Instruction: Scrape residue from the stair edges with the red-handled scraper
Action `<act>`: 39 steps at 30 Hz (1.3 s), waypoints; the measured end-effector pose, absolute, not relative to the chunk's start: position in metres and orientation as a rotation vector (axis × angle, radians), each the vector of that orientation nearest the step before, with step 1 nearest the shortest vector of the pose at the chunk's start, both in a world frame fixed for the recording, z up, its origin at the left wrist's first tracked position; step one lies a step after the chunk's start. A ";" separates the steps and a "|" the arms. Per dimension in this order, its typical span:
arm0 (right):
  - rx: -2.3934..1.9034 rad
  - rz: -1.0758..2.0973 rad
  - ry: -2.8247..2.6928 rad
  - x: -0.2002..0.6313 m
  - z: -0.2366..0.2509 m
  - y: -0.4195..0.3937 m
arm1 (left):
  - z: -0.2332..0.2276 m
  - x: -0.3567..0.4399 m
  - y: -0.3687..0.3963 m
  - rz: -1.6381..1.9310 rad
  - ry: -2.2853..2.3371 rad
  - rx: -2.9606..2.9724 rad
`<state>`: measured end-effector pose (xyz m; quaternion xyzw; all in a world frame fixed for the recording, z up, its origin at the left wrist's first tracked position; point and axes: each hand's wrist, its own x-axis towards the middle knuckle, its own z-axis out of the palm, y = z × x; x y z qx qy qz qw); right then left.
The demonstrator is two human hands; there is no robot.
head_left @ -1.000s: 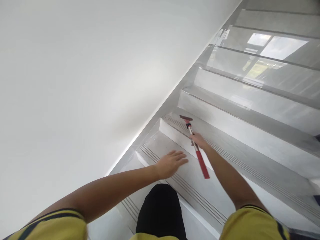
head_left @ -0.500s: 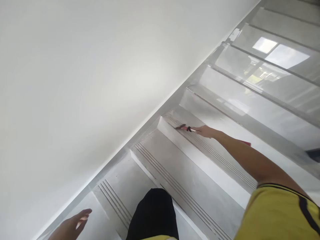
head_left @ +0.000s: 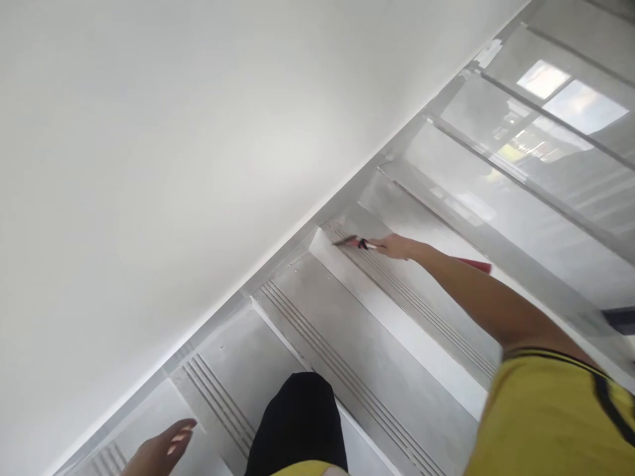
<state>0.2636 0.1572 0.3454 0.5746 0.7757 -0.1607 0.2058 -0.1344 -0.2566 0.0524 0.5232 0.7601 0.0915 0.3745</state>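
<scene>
My right hand [head_left: 394,246] is closed around the handle of a small brush [head_left: 350,241] with a dark head, a red neck and a black and white grip. The brush head rests at the front edge of a grey stair tread [head_left: 342,231], near the wall end, over its grooved lines; motion blurs it a little. Low at the left, my left hand [head_left: 166,446] hovers over a lower step with its fingers loosely bent and apart, holding nothing. A red object [head_left: 475,265] shows partly from behind my right forearm; its kind is hidden.
A plain white wall [head_left: 173,165] runs along the left side of the stairs. Glossy upper steps [head_left: 560,132] reflect windows. My knee in black [head_left: 297,423] is over the lower steps. Something dark [head_left: 620,320] lies at the right edge.
My right hand has moved left with the brush, towards the tread's front edge. The left hand has shifted slightly right, its fingers more bent. The view has tilted a little.
</scene>
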 end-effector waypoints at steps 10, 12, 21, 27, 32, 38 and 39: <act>1.512 -0.420 2.149 0.266 0.353 0.133 | 0.055 -0.146 -0.255 0.308 1.776 1.199; 1.505 -0.428 2.234 0.251 0.351 0.135 | 0.053 -0.152 -0.263 0.307 1.810 1.145; 1.582 -0.635 2.028 0.251 0.354 0.129 | 0.073 -0.150 -0.262 0.325 1.753 1.242; 1.751 -0.771 1.826 0.339 0.360 0.075 | 0.049 -0.169 -0.269 0.230 1.759 1.225; 1.665 -0.638 1.984 0.267 0.346 0.127 | 0.053 -0.146 -0.267 0.235 1.740 1.290; 1.626 -0.580 2.007 0.260 0.352 0.128 | 0.071 -0.125 -0.240 0.273 1.680 1.456; 1.632 -0.592 1.978 0.277 0.355 0.115 | 0.075 -0.128 -0.233 0.302 1.678 1.476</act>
